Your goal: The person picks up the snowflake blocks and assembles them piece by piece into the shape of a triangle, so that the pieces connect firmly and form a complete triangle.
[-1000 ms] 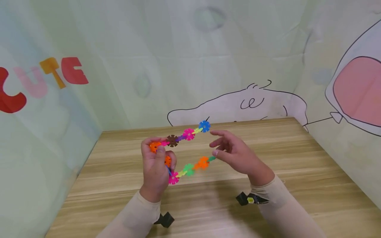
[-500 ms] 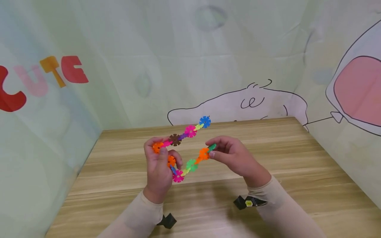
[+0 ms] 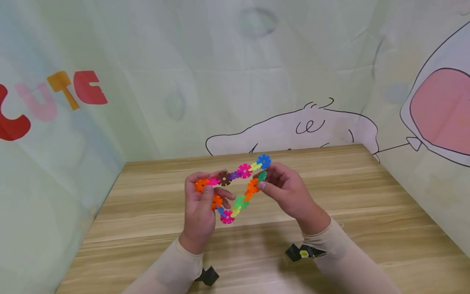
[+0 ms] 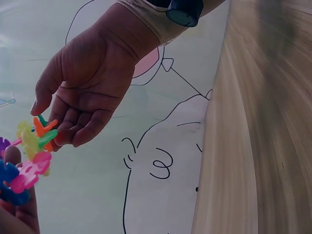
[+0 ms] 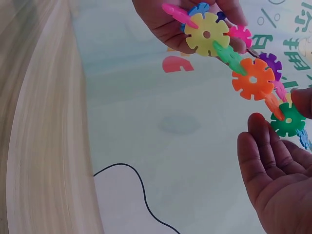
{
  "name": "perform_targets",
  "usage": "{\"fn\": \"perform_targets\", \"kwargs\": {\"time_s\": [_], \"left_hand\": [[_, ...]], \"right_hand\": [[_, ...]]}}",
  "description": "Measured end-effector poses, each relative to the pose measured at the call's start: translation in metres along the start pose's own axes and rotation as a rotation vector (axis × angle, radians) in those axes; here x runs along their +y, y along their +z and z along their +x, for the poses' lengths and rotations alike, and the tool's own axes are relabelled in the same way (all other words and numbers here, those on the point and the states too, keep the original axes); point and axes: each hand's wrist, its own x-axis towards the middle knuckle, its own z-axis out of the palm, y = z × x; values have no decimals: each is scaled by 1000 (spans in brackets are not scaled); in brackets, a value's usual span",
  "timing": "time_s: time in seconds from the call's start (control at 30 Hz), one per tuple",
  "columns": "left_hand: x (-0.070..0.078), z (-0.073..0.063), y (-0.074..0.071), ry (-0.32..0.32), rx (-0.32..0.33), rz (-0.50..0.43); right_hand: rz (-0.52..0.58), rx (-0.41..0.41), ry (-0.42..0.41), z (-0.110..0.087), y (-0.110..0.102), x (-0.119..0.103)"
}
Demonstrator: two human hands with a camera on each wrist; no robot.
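Note:
A chain of interlocking plastic snowflake discs [image 3: 244, 170] in many colours is held up above the table, bent into a near-closed loop. My left hand [image 3: 198, 218] grips its left side, the thumb over the orange discs [image 3: 201, 185]. With thumb and fingers, my right hand [image 3: 291, 196] pinches the dark green disc [image 3: 262, 176] at the lower strand's end. The blue disc [image 3: 263, 161], the upper strand's end, sits just above, close to the right fingers. Whether the two ends touch cannot be made out. In the right wrist view the green disc [image 5: 287, 120] lies between thumb and fingertips.
A wood-grain table [image 3: 147, 253] spreads beneath both hands. Behind it hangs a pale printed cloth [image 3: 176, 81] with cartoon outlines and coloured letters. Black wrist cameras [image 3: 209, 276] are strapped at both sleeves.
The right hand has taken hold of the lower strand's green end and raised it towards the blue end. The left hand has shifted slightly right with the chain.

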Motion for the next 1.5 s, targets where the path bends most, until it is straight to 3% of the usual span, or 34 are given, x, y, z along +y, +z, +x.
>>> {"fn": "perform_targets", "kwargs": {"time_s": [0.27,0.53,0.8,1.1,1.5], "left_hand": [[-1,-1,-1,-61,-51,10],[-3,0,-7,-63,-209,102],[-1,2,-9,-140,-321,138],[-4,2,-9,-86,-351,112],[-4,3,-7,-91,-371,117]], "right_hand": [[14,76,-77,2,-4,1],[-31,88,-138,1,-13,-2],[-20,59,-192,1,-18,-3],[-1,48,-229,2,-19,-2],[-19,68,-264,0,-21,1]]}}
